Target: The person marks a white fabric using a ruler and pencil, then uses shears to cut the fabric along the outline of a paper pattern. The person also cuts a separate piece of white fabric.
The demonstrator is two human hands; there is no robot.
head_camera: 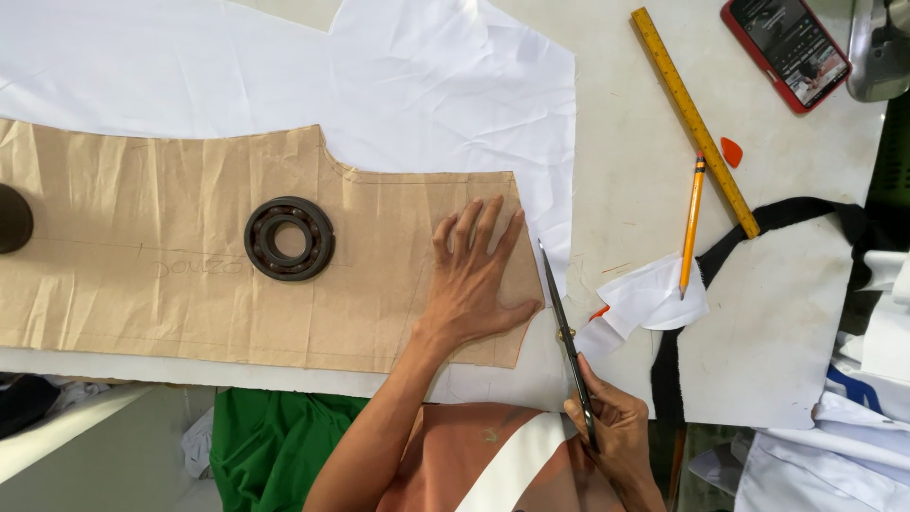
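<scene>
A pale, scuffed table (626, 171) fills most of the view, its top marked with faint scratches and a few red pen strokes. Even, soft light falls on it (no hard shadows anywhere). Below the near edge a fold of green cloth (270, 441) hangs, and a white ledge (57, 431) slants across the lower left corner. The floor is hidden.

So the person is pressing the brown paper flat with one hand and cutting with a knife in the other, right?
Not quite. In the head view, the right hand holds scissors, not a knife. The left hand does press the brown paper pattern flat.
</scene>
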